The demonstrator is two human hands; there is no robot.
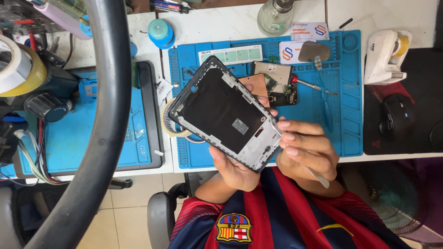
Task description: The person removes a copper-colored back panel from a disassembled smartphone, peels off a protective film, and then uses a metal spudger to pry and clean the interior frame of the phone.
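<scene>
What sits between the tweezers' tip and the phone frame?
Nothing visible. The right hand holds the tweezers with the tip right at the lower edge of the phone frame, which the left hand holds up above the blue mat.

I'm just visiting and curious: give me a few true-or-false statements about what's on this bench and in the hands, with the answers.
1. The left hand holds a phone frame. True.
2. The right hand is empty. False: it holds metal tweezers.
3. The frame lies flat on the blue mat. False: it is lifted above it.
4. A white tape dispenser stands right of the mat. True.
5. A computer mouse sits on a dark pad. True.
</scene>
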